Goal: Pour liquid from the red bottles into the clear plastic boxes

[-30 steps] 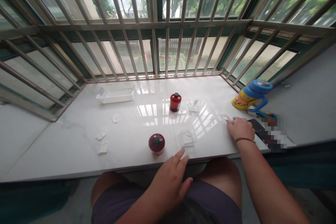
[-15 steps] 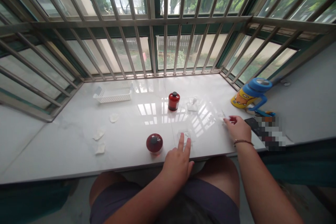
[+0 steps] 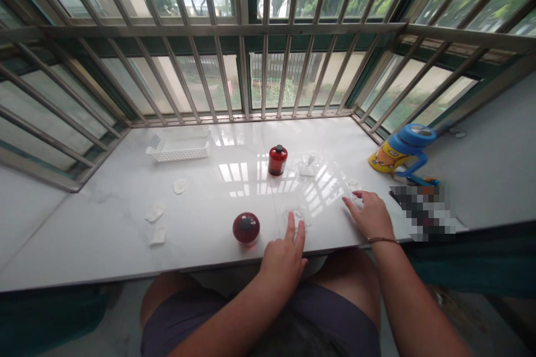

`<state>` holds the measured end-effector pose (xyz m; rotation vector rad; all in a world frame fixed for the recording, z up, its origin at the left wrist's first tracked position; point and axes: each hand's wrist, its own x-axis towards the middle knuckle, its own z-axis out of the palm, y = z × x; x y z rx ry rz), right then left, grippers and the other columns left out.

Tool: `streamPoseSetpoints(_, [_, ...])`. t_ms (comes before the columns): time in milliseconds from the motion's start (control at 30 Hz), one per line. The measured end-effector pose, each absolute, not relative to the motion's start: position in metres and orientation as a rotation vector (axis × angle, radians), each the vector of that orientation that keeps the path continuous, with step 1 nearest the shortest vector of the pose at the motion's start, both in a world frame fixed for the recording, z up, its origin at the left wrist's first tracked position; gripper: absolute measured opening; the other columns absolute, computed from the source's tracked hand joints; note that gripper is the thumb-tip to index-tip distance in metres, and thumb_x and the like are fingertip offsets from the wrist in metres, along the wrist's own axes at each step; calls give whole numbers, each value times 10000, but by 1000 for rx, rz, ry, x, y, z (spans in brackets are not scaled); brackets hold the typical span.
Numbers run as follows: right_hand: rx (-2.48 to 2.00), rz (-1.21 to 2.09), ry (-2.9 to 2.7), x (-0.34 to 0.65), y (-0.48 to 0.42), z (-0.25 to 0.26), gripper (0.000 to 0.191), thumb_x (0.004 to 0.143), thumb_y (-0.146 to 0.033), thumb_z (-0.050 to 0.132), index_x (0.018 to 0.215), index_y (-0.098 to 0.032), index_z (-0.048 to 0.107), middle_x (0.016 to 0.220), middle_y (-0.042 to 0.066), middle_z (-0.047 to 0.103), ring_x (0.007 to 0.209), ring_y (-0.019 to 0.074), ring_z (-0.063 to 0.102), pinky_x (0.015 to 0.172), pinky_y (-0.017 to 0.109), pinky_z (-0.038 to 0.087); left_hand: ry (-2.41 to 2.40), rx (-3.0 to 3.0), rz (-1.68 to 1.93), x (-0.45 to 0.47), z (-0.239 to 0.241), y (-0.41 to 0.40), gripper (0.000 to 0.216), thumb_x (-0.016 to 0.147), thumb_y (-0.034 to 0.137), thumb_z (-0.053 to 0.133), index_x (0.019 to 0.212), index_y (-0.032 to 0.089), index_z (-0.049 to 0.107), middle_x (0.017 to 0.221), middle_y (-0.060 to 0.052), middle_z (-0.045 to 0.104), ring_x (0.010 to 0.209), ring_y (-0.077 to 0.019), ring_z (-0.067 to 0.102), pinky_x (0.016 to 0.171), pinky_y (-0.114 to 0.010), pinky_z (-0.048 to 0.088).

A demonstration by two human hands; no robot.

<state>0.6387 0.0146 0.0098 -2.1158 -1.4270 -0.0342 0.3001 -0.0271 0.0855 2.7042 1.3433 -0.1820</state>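
The left hand point(image 3: 282, 259), fingers spread and grasping nothing, reaches over the clear case point(image 3: 297, 215), right of the nearer red bottle point(image 3: 246, 230) on the desk point(image 3: 104, 234) — the right hand point(image 3: 373, 217) half-curled, its grip impossible to tell

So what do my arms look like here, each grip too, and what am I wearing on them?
The left grip is an ungloved hand, its wrist bare. The right grip is ungloved too, with a thin, dark brown band around the wrist. Neither forearm shows a sleeve.
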Motion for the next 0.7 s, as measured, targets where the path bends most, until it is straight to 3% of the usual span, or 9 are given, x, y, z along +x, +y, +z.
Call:
streamPoseSetpoints(133, [-2295,-16,-1345,625,-2,5,552,859,-543,626,1225,-132,661,1141,234,693,1105,392,633,1008,531,494,1321,2709,-184,300,86,-25,967,960,531,739,1728,201,254,1797,-218,176,802,-254,782,682,-416,680])
streamPoseSetpoints(300, [-2276,48,-1285,612,-9,17,442,886,-511,585,1155,-172,671,1101,172,723,969,316,688,902,454,549,1318,2718,-175,299,84,-24,967,960,529,738,1729,207,246,1799,-227,181,803,-251,781,680,-418,677])
streamPoseSetpoints(433, [-2020,288,-1320,581,-17,53,442,840,-611,737,1061,-231,696,959,67,747,849,248,702,807,371,574,1305,2698,-178,298,84,-23,961,956,500,750,1727,223,248,1804,-225,169,825,-252,781,700,-414,674])
streamPoseSetpoints(700, [-1650,379,-1813,527,-36,129,247,955,-484,726,1092,-285,778,1068,77,724,923,253,697,838,396,599,1283,2652,-203,298,83,-21,963,960,474,746,1732,254,213,1808,-240,129,857,-266,780,720,-420,663])
